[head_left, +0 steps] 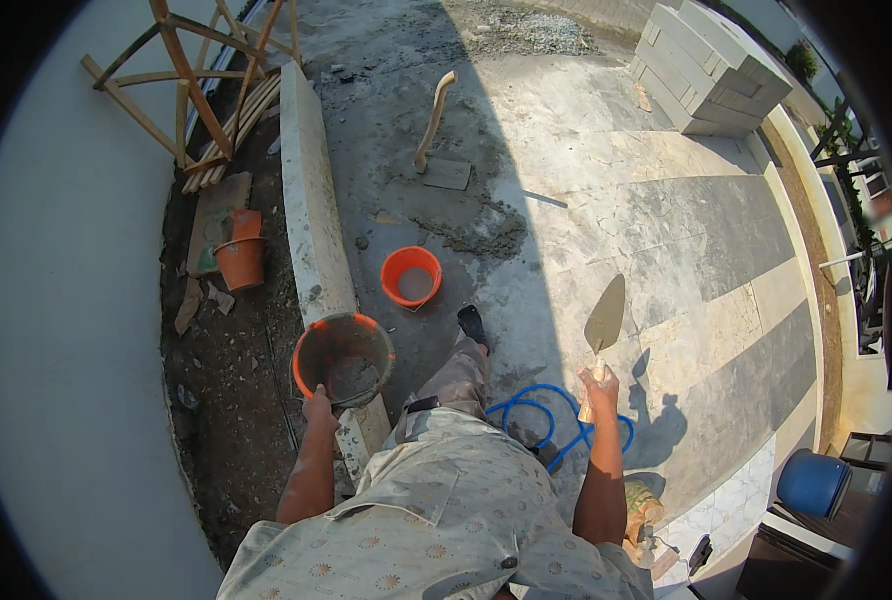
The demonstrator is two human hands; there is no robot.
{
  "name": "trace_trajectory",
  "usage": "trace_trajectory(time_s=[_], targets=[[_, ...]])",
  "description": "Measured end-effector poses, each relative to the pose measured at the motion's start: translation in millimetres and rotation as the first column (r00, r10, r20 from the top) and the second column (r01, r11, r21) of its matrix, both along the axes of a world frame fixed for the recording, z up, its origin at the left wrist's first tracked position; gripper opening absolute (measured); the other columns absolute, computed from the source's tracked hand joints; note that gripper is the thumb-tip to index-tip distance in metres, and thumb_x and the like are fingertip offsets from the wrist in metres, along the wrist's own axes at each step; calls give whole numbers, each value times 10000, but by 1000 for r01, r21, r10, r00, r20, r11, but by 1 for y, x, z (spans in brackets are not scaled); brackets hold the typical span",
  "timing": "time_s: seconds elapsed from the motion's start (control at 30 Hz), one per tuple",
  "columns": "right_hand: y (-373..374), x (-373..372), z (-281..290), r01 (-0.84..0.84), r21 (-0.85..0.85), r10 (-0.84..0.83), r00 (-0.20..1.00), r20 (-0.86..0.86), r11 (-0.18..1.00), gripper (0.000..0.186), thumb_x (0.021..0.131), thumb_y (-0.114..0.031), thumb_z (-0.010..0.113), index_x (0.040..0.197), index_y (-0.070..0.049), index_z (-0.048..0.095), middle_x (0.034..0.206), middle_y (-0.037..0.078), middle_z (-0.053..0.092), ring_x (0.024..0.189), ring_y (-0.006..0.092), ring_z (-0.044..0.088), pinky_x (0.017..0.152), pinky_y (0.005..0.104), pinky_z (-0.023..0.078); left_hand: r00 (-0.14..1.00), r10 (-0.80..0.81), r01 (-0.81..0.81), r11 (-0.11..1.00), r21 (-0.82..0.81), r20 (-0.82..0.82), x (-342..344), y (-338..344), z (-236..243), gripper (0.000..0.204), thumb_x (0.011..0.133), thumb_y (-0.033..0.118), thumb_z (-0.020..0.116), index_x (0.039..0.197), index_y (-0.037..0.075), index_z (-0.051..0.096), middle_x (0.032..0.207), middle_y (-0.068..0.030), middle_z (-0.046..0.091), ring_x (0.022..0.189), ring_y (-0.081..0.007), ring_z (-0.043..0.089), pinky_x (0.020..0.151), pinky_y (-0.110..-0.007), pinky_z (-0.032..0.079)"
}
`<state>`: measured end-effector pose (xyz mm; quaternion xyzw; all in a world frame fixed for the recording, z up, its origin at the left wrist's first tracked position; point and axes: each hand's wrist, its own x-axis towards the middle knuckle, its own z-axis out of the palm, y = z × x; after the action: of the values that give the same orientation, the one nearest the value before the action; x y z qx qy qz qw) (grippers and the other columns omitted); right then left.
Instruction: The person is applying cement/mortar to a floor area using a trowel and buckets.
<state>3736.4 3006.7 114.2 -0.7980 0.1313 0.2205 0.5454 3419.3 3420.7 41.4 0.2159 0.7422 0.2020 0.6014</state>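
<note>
Gripping the rim of a mortar-smeared orange bucket (pixel 343 358), the left hand (pixel 318 408) is closed on its near edge; the bucket sits on the end of a long pale concrete curb (pixel 311 200) and has grey mortar in its bottom. The right hand (pixel 599 388) is wrapped around the wooden handle of a brick trowel (pixel 604 320), whose pointed blade stands up and away from the person, held over the paved ground (pixel 666 230).

From the head camera, a second orange bucket (pixel 412 276) stands on the paving just beyond the person's outstretched foot (pixel 473 325), with a patch of wet mortar (pixel 481 235) a little farther off. A hoe with a curved wooden handle (pixel 434 125) lies near that patch. A blue hose (pixel 536 420) coils on the ground between the leg and the right forearm. Left of the curb, on bare soil, is a third orange bucket (pixel 241 260) beside a flat board. A stack of grey concrete blocks (pixel 711 75) sits at the far right, and a blue drum (pixel 813 482) is at the lower right edge.
</note>
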Motion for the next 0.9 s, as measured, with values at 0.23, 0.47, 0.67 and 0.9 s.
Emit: trace_trajectory(time_s=[0.23, 0.47, 0.67, 0.9], targets=[[95, 162, 23, -139, -87, 142, 989, 39, 987, 299, 675, -100, 774, 829, -43, 524, 692, 27, 512, 493, 116, 479, 418, 259, 437, 987, 96, -108, 989, -96, -127, 91, -3, -86, 449, 875, 234, 576, 1227, -9, 438, 1128, -165, 542, 914, -303, 603, 705, -420, 540], [251, 336, 79, -462, -120, 477, 860, 181, 879, 268, 699, -97, 751, 847, -28, 539, 636, 29, 530, 474, 104, 489, 418, 248, 424, 969, 180, -208, 963, -170, -169, 193, 20, -74, 483, 859, 270, 594, 1235, 12, 435, 1101, -155, 544, 860, -296, 600, 662, -443, 487], [431, 474, 78, -724, -317, 779, 486, 395, 613, 377, 712, -221, 737, 1010, -31, 606, 713, 94, 619, 609, 174, 583, 595, 317, 480, 955, 261, -274, 958, -85, -139, 247, 26, -71, 410, 861, 285, 597, 1173, 39, 491, 1010, -107, 575, 793, -254, 597, 556, -394, 465], [624, 590, -11, -755, -624, 942, -25, 334, 201, 518, 692, -280, 744, 1129, -52, 586, 983, 179, 647, 906, 315, 626, 779, 389, 477, 879, 476, -471, 871, 143, -8, 331, -34, -59, 352, 889, 232, 557, 1200, 82, 490, 1039, -103, 601, 855, -242, 602, 649, -407, 508]])
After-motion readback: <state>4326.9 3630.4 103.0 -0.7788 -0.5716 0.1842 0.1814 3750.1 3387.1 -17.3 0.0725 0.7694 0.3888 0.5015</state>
